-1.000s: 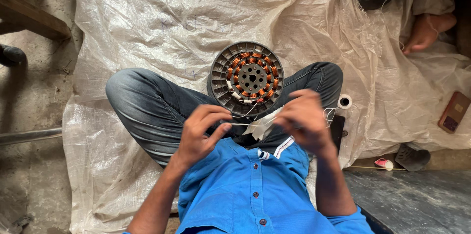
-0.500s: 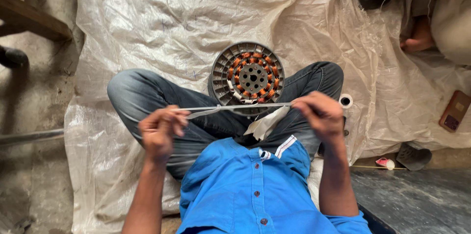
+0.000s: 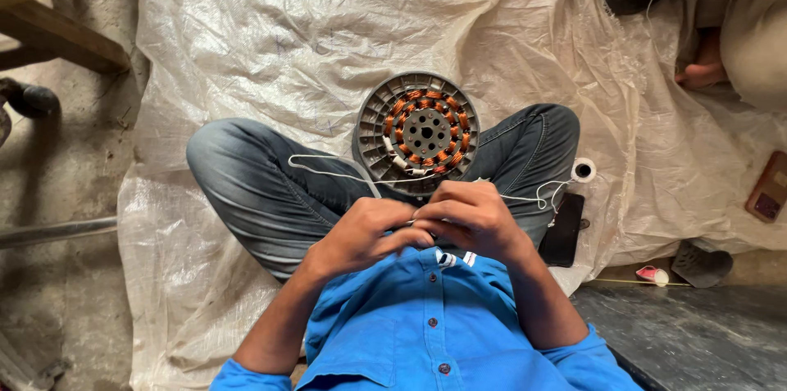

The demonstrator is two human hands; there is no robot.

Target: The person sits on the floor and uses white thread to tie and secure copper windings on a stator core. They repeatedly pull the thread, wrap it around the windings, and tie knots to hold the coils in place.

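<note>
Left hand point(image 3: 365, 235): fingers curled, pinching white thread point(image 3: 328, 171) that loops off to its left | Right hand point(image 3: 471, 219): touching the left, fingers closed on the same thread | Round motor stator point(image 3: 418, 133) with copper windings: just beyond both hands, between the knees | Thread spool point(image 3: 584, 169): right of the right hand

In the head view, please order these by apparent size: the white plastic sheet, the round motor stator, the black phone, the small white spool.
1. white plastic sheet
2. round motor stator
3. black phone
4. small white spool
</note>
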